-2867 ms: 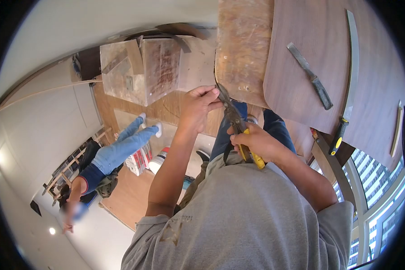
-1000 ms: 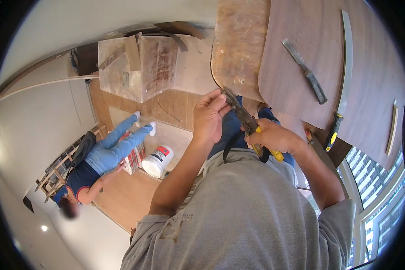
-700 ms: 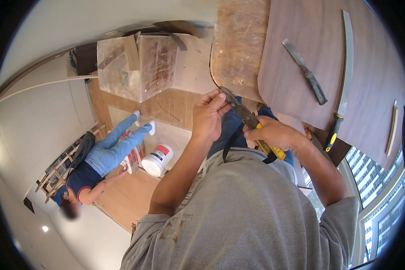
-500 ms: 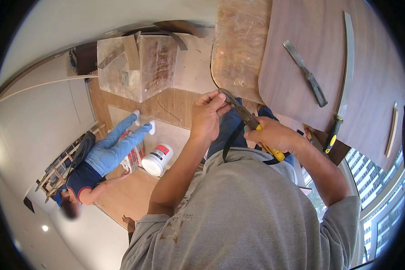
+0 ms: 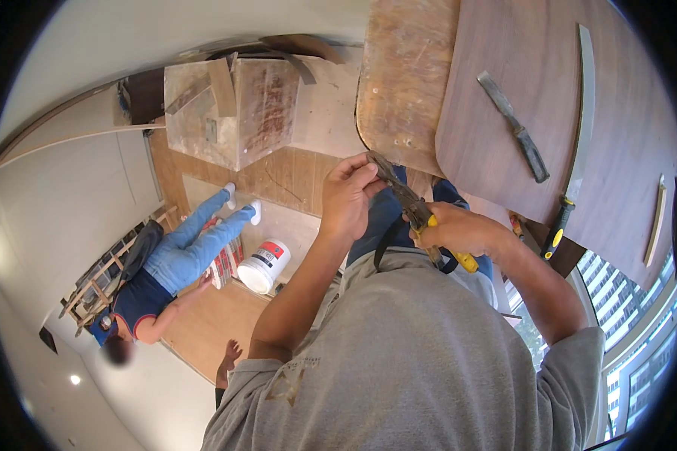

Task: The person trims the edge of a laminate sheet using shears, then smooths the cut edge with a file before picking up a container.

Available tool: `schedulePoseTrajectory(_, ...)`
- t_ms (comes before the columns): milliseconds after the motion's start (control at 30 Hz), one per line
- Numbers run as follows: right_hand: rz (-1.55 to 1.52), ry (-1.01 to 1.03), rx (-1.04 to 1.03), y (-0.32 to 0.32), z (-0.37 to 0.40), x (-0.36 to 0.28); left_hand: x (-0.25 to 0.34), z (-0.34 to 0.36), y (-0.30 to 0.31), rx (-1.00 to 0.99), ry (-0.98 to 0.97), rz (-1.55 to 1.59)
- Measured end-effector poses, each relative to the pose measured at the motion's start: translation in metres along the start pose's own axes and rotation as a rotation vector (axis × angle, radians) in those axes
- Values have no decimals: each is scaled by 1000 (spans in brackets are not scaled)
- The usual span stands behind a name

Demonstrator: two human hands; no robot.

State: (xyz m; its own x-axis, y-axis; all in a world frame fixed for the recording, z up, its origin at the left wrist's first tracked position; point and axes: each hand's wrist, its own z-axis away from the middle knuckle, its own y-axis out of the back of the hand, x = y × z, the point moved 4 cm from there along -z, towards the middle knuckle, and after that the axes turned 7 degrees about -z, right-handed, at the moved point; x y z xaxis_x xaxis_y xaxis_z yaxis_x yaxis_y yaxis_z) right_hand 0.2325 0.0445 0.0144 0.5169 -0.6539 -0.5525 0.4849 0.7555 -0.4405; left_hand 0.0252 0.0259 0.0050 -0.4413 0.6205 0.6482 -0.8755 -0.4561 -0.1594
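Observation:
My right hand is wrapped round the yellow handles of a pair of snips or pliers with long, dark metal jaws. The jaws point up and left, toward my other hand. There, my left hand pinches with thumb and fingers right at the jaw ends; I cannot tell whether a thin dark piece is between them. Both hands are in front of my waist, and a black strap hangs below the tool. A chisel and a handsaw lie on the wood-look board to the right.
The curved-corner board overlaps a worn wooden panel. A stained box stands on the floor beyond, and a white bucket is left of me. A person bends nearby; another person's hand shows beside my sleeve.
My right hand has shifted slightly on the tool, and the yellow handles look a little farther apart. Another person's hand at lower left has risen farther into view.

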Motion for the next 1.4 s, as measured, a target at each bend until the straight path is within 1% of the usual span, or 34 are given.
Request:
schedulePoseTrajectory(67, -144, 48, 49, 1, -2, 1, 0, -1, 0, 13, 15, 27)
schedulePoseTrajectory(100, -145, 48, 49, 1, -4, 2, -1, -3, 2, 13, 15, 26)
schedulePoseTrajectory(200, -174, 26, 47, 0, -4, -1, 0, -9, 5, -7, -16, -11)
schedulePoseTrajectory(300, -229, -6, 63, -4, 0, -12, 7, -8, 3, 32, -30, 1)
schedulePoseTrajectory(367, -291, -75, 21, -6, -4, -9, 11, -10, 8, 82, 38, -55)
schedulePoseTrajectory(400, -292, -76, 20, -8, -6, -7, 12, -12, 12, 82, 39, -55)
schedulePoseTrajectory(467, -345, 2, 37, -9, -10, -5, 10, -18, 16, -9, 39, -96)
schedulePoseTrajectory(567, -376, 28, 36, -15, -8, -9, 23, -11, 5, 28, 90, -73)
schedulePoseTrajectory(700, -328, 10, 69, -15, -7, -15, 19, -17, 12, 34, 90, -78)
schedulePoseTrajectory(767, -330, -9, 69, -16, -4, -19, 18, -18, 13, -1, 77, -123)
schedulePoseTrajectory(867, -314, 6, 77, -17, -3, -22, 22, -15, 9, 19, 71, -103)
schedulePoseTrajectory(1000, -320, -12, 96, -20, -11, -6, 23, -15, 9, 24, 76, -123)
schedulePoseTrajectory(1067, 73, 188, 346, -14, -19, 0, 20, -17, 11, -4, 65, -138)
schedulePoseTrajectory(1100, 73, 191, 350, -16, -16, -1, 17, -17, 16, -7, 62, -139)
schedulePoseTrajectory(1167, 204, 222, 393, -18, -8, -7, 14, -12, 21, -153, 0, -1)
schedulePoseTrajectory(1200, 203, 222, 397, -18, -3, -8, 16, -9, 26, -158, 0, -2)
schedulePoseTrajectory(1267, 293, 249, 302, -25, 6, -11, 22, -2, 39, -89, 1, 143)
schedulePoseTrajectory(1300, 296, 252, 307, -28, 11, -11, 21, -3, 38, -94, -3, 143)
schedulePoseTrajectory(1367, 340, 377, 441, -31, 28, -17, 26, -8, 41, 119, -230, -184)
schedulePoseTrajectory(1400, 344, 373, 445, -31, 37, -19, 27, -8, 31, 115, -229, -178)
